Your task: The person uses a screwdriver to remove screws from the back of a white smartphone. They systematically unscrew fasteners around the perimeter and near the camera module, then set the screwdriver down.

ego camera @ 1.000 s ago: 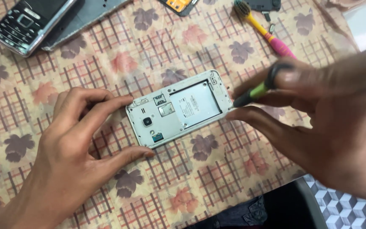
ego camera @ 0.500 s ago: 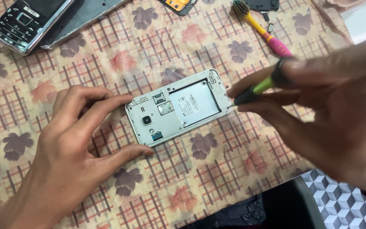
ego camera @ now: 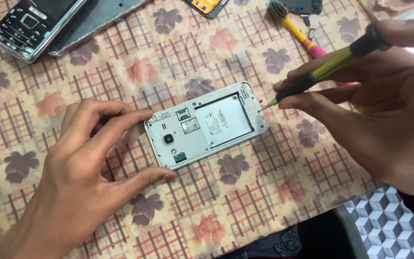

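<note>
Opened phone between left hand's fingertips

Bright, even, soft light; faint shadows under the hands; sharp focus, slight blur at right edge

One head-worn view looks steeply down from close above at the leaf-patterned tablecloth, its near edge and some tiled floor at lower right
</note>
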Motion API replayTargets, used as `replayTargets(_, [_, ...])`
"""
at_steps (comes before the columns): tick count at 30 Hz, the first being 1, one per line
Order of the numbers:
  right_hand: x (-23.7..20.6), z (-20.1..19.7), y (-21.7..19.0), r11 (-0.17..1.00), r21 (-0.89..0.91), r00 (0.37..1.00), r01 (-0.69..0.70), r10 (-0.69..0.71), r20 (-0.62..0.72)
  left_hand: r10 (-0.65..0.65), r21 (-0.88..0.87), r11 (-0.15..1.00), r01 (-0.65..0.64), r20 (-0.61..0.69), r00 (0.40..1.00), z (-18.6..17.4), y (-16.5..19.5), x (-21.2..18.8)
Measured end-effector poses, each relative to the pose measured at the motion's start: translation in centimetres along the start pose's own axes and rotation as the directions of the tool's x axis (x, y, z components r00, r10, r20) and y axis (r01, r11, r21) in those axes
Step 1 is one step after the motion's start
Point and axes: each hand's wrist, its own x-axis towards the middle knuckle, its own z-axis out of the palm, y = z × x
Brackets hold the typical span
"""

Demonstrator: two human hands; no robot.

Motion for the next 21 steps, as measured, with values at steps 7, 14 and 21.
replayTargets(7, [0.3, 0.3, -0.3, 0.996, 0.041, 0.996, 0.082, -0.083, 0.021, 0.006, -0.015, 1.0, -0.006, -0.011, 1.0, -0.1, 0.0, -0.2])
replayTargets(14, [2.4, -0.5, -0.5, 0.91, 0.308, 0.949, 0.278, -0.309, 0.056, 0.002, -0.006, 1.0, -0.002, -0.009, 1.0, -0.1, 0.3, -0.3])
replayTargets(21, [0.7, -0.6, 1.2, 0.911, 0.349, 0.958, 0.22, -0.269, 0.099, 0.003, -0.025, 1.0, -0.004, -0.022, 1.0, -0.3, 0.5, -0.5])
